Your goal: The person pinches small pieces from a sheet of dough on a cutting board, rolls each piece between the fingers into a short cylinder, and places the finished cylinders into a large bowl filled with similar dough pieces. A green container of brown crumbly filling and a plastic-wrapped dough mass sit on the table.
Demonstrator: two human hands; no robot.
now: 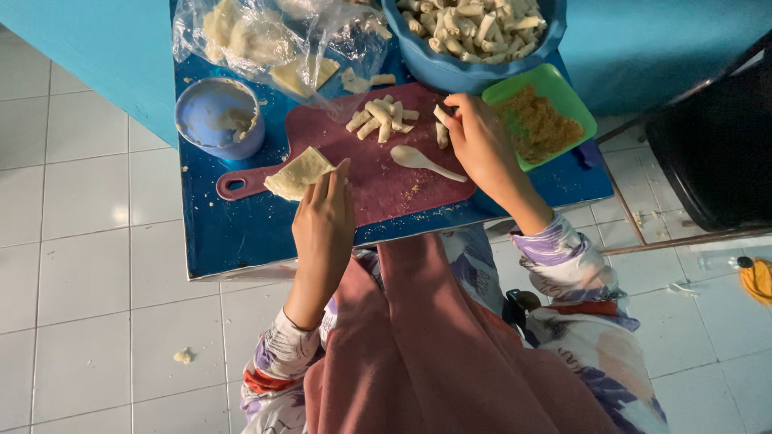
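Observation:
My left hand (323, 215) pinches a thin pale dough wrapper (299, 173) at the left end of a maroon cutting board (378, 181). My right hand (480, 145) reaches over the board's far right corner and grips a small rolled pastry (442, 115) between its fingertips. Several finished rolls (381, 119) lie in a pile at the board's back edge. A white plastic spoon (425, 161) rests on the board just left of my right hand.
A blue bowl (450, 72) heaped with rolls stands at the back. A green tray (555, 87) of brown filling lies to the right, a small blue cup (219, 119) to the left, a plastic bag of wrappers (273, 40) behind. White tiled floor surrounds the blue table (233, 233).

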